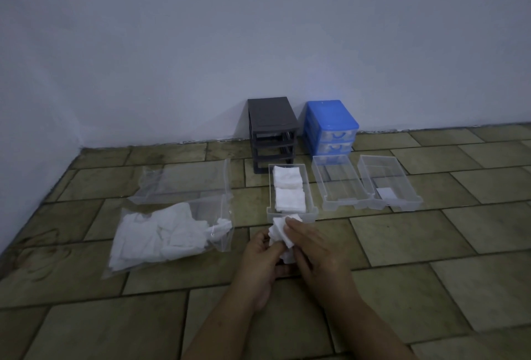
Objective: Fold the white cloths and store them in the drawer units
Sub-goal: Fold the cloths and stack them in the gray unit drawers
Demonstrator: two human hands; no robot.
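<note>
Held cloth: a small white cloth (pixel 283 234) is gripped between both hands just in front of the nearest clear drawer, above the tiled floor (pixel 402 244); it is crumpled, only partly folded.
Left hand: the left hand (pixel 261 256) is curled round the cloth's lower left part, with the thumb laid across it.
Right hand: the right hand (pixel 311 244) is closed over the cloth's right side, its fingertips pinching the upper edge.
Nearest drawer: a clear drawer (pixel 307 210) is set on the floor in front of the grey unit; two folded white cloths (pixel 288 187) are laid in it, one behind the other, filling most of its length.
Middle drawer: a second clear drawer (pixel 339 184) is placed just to the right, in front of the blue unit; nothing can be made out in it.
Right drawer: a third clear drawer (pixel 388 184) is set beside the second; a small pale rectangle is seen on its bottom, and what it is cannot be told.
Grey unit: a dark grey drawer unit (pixel 271 129) is stood against the wall (pixel 258 29), its three slots seen open.
Blue unit: a blue drawer unit (pixel 330 127) is stood just beside it, with two clear drawers seated in it.
Full bag: a clear plastic bag (pixel 169 233) is laid on the floor to the left, stuffed with loose white cloths.
Flat bag: another clear plastic bag (pixel 184 181) is laid behind it, flat, its contents not discernible.
</note>
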